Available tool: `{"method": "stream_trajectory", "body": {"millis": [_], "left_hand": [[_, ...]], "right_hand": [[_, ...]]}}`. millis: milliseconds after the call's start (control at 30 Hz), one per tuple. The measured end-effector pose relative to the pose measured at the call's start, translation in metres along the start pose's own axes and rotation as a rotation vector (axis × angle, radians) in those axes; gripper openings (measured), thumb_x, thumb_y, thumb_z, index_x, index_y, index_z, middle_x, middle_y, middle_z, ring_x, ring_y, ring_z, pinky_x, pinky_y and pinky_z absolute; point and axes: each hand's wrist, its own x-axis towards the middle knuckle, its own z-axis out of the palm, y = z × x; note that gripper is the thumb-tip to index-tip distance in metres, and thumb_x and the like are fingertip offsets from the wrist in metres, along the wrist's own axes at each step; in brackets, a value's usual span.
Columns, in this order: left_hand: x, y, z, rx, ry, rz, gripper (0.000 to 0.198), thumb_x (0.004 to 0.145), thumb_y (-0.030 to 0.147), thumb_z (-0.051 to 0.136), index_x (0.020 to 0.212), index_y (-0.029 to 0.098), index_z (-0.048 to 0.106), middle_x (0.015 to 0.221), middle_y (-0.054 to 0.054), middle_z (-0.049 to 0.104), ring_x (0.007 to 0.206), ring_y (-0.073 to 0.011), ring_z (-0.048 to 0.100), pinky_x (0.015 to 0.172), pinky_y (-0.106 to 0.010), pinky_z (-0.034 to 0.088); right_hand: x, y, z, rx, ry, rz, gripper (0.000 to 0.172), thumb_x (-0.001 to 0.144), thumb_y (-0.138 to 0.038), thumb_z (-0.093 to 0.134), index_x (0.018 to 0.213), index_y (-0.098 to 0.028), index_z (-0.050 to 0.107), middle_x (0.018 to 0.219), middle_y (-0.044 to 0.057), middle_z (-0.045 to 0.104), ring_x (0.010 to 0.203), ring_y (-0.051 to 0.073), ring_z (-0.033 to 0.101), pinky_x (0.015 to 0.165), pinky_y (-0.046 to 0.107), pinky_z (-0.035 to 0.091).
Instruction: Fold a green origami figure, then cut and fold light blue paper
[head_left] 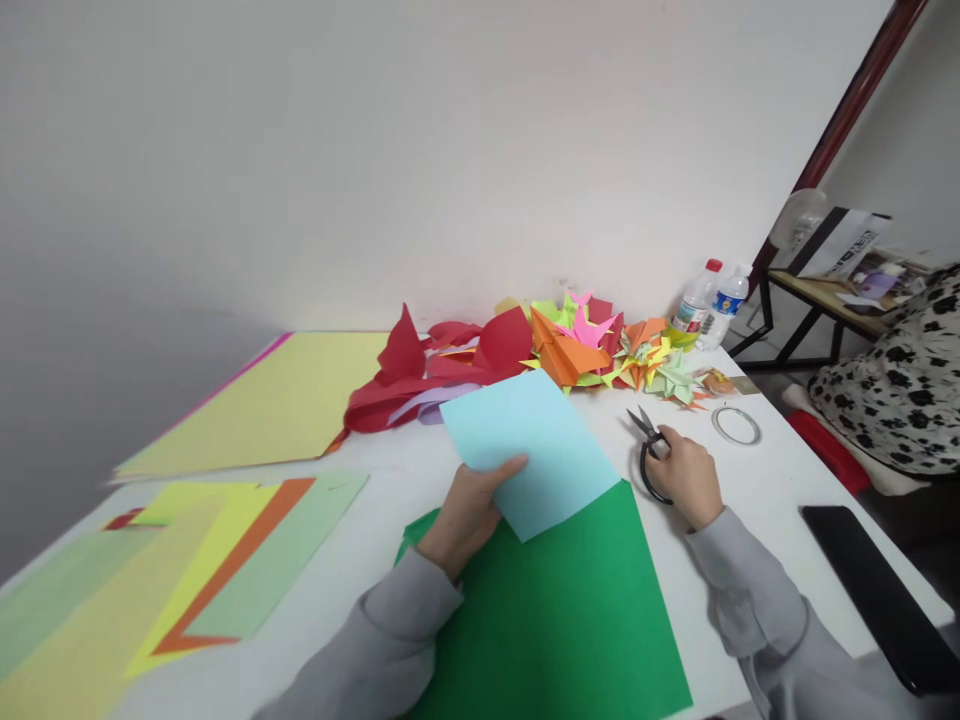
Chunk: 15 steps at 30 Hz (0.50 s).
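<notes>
My left hand (pixel 469 510) pinches a light blue paper square (pixel 536 450) at its lower left edge, the thumb lying on top. Beneath the blue square, a large green sheet (pixel 555 620) lies on the white table and runs out of the bottom of the view. To the right, my right hand (pixel 686 478) is closed on black-handled scissors (pixel 651 455), whose blades point up and left and stand slightly apart. The scissors are beside the papers, not touching the blue square. The fingers of my left hand under the square are hidden.
Red cut paper (pixel 442 365) and folded colored paper shapes (pixel 570 345) lie by the wall. Yellow sheets (pixel 277 400) and colored strips (pixel 277 570) are left. Bottles (pixel 696 303), a wire ring (pixel 736 426) and a black phone (pixel 877 600) are right. A person in patterned clothing (pixel 900 380) is beyond.
</notes>
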Motion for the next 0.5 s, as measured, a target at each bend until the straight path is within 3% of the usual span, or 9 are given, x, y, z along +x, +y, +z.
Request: {"method": "stream_trajectory", "body": {"millis": [133,233,433,500], "left_hand": [[-0.002,0.001,0.0,-0.037,-0.071,0.001,0.062,0.055,0.019,0.087,0.113,0.013,0.065,0.108,-0.013,0.073,0.097,-0.0303,0.069,0.086,-0.042,0.057],[0.0,-0.001,-0.001,-0.096,-0.117,0.0,0.067,0.054,0.018,0.088,0.116,0.013,0.064,0.111,-0.013,0.072,0.099,-0.0308,0.069,0.09,-0.045,0.055],[-0.001,-0.002,-0.001,-0.143,-0.188,0.007,0.07,0.053,0.018,0.089,0.118,0.012,0.063,0.108,-0.015,0.073,0.101,-0.0318,0.068,0.096,-0.048,0.051],[-0.003,-0.001,0.0,-0.146,-0.198,0.023,0.07,0.052,0.019,0.089,0.117,0.012,0.064,0.106,-0.015,0.073,0.102,-0.0322,0.067,0.097,-0.049,0.05]], "right_hand": [[-0.011,0.007,0.002,-0.192,0.063,0.002,0.043,0.088,-0.041,0.052,0.125,-0.021,0.059,0.098,0.014,0.068,0.08,0.024,0.066,0.063,0.029,0.041],[-0.012,0.027,0.002,-0.249,0.143,0.002,0.046,0.09,-0.043,0.05,0.13,-0.02,0.056,0.1,0.014,0.066,0.088,0.026,0.065,0.068,0.03,0.044],[0.009,0.08,-0.004,-0.246,0.039,-0.047,0.052,0.09,-0.047,0.052,0.126,-0.01,0.059,0.093,0.017,0.065,0.087,0.026,0.063,0.079,0.031,0.043],[0.017,0.088,-0.006,-0.233,-0.005,-0.063,0.043,0.088,-0.043,0.053,0.113,-0.011,0.067,0.088,0.016,0.065,0.083,0.026,0.063,0.078,0.033,0.043]]}}
